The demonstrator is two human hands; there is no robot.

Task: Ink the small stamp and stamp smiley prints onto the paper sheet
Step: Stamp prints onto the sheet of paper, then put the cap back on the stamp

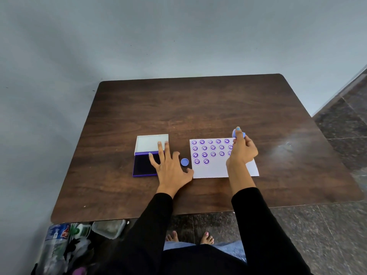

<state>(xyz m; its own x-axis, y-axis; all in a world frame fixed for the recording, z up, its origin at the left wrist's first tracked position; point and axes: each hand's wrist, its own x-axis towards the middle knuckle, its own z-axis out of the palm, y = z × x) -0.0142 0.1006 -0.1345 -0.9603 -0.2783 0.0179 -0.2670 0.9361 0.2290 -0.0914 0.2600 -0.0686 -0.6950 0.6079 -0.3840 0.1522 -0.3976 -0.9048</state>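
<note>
A white paper sheet lies on the table, covered in its upper part with several purple smiley prints in rows. My right hand is raised over the sheet's upper right corner, pinching the small blue stamp between fingers and thumb. To the left sits the open ink pad, purple case with dark pad and white lid flipped back. My left hand rests flat with spread fingers across the pad's right side. The stamp's round blue cap lies between pad and paper.
The brown wooden table stands against a grey wall. Below its near left edge on the floor are plastic bottles and a clear container. My bare feet show under the table on dark stone tiles.
</note>
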